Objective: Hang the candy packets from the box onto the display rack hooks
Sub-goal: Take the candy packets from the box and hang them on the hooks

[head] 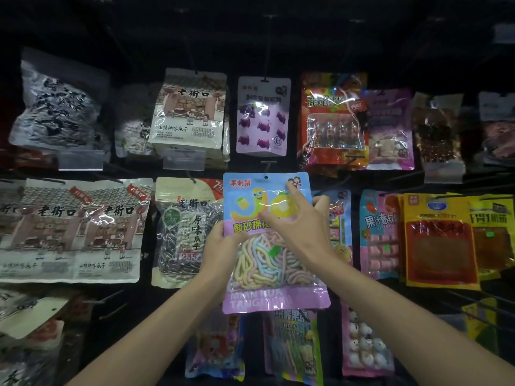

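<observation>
**Item: packet** (267, 240), blue top, pink foot, clear window showing pastel candy ropes. Location: held upright in front of the rack (245, 51), middle row, between a seed bag (181, 232) on its left and a blue bag (379, 232) on its right. It is not yet hung.

**Hole** (266, 177): at the top centre of the packet, just below a bare hook (268, 163). The packet seems raised to this height so that the hole can meet the hook tip.

**Left hand** (220, 243): grips the packet's left edge at mid-height, thumb on the front and fingers behind. It likely carries the weight and keeps the packet square to the rack.

**Right hand** (301, 227): lies spread on the packet's front, fingers mostly straight, holding nothing. The index finger reaches to the top right corner, probably to flatten the floppy header and steer the hole. The outer fingers pass the right edge; whether they hook behind it cannot be told.

**Purple bag** (263, 115): hangs on the row above, clear of the work.

**Box:** not in view.
</observation>
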Available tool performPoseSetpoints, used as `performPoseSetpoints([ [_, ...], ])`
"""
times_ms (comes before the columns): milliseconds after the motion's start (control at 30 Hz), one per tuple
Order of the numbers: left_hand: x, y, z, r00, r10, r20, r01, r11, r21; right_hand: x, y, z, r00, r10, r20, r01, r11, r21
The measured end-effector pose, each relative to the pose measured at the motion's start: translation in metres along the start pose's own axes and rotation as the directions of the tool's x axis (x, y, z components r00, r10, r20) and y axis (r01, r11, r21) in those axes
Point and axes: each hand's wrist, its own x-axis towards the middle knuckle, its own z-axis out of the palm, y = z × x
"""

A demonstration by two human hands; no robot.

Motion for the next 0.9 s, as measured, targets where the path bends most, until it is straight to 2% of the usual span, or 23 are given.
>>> performPoseSetpoints([
  [767, -0.0046, 0.0061, -0.0016, 0.999, -0.048, 0.011, 0.048, 0.999, 0.026, -0.0048, -0.0064, -0.0019, 0.997, 0.071, 0.012, -0.071, 0.997, 0.008],
  [900, -0.0094, 0.0042, -0.0017, 0.999, 0.040, -0.005, -0.040, 0.996, 0.079, -0.0031, -0.0096, -0.0004, 0.994, 0.105, 0.037, -0.105, 0.994, -0.020],
])
